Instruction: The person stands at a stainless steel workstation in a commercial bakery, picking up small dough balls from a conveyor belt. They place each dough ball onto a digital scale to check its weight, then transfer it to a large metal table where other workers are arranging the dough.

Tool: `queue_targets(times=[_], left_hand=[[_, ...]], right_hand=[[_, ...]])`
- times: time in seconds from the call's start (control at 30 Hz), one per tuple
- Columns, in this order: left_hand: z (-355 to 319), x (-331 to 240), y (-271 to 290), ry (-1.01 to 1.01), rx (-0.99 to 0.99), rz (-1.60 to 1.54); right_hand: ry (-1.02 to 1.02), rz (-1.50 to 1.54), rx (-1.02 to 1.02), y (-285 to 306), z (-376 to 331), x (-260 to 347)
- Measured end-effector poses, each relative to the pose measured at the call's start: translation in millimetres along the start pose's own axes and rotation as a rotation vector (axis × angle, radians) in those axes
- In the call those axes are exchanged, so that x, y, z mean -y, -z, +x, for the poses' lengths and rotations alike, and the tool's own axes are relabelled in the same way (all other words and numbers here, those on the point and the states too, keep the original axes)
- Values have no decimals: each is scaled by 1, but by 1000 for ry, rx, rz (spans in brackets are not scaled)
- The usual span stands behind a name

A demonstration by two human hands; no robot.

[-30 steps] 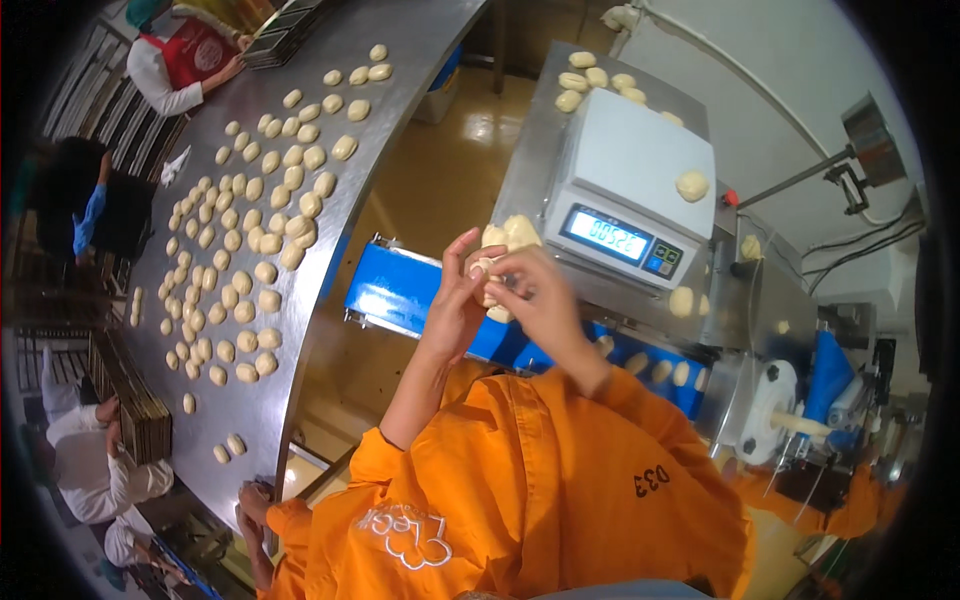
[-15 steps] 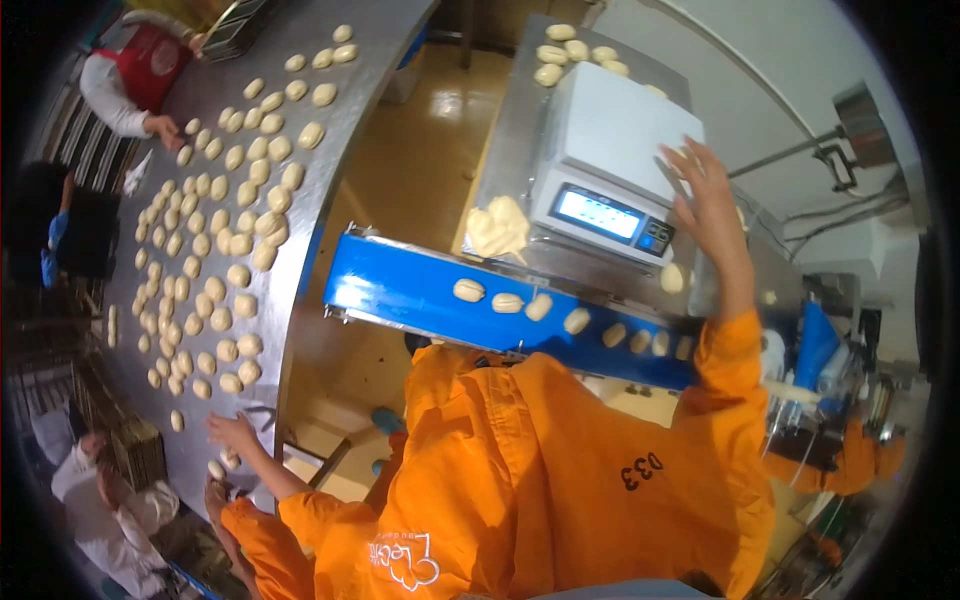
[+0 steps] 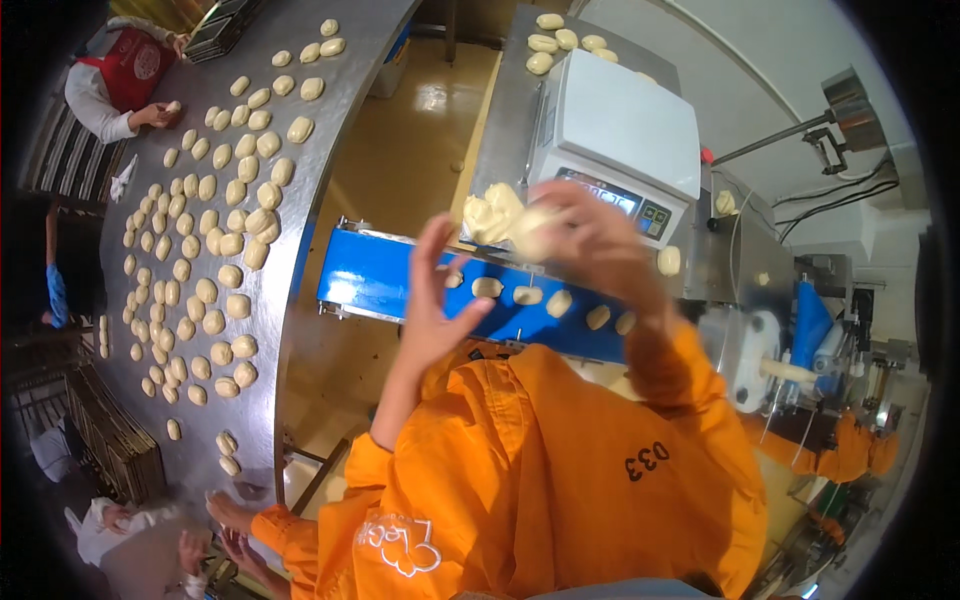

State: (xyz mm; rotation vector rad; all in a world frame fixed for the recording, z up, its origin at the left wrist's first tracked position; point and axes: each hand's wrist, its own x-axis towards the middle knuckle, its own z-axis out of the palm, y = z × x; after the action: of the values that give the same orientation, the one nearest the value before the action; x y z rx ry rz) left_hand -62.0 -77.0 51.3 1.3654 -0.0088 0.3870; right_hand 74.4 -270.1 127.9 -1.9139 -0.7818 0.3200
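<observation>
A pale, smooth dough piece (image 3: pixel 538 228), roughly oval and blurred, sits in the fingers of the right hand (image 3: pixel 590 240), raised in the air above the near edge of the steel bench, in front of the white scale. The left hand (image 3: pixel 440 310) is spread open just beside it, not touching.
</observation>
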Motion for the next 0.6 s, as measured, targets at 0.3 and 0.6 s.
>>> queue_targets(times=[0.3, 0.6], left_hand=[[-7, 62, 36, 617, -242, -241], [59, 114, -24, 611, -64, -646]], right_hand=[[-13, -540, -333, -98, -38, -84], [160, -645, -235, -90, -32, -114]])
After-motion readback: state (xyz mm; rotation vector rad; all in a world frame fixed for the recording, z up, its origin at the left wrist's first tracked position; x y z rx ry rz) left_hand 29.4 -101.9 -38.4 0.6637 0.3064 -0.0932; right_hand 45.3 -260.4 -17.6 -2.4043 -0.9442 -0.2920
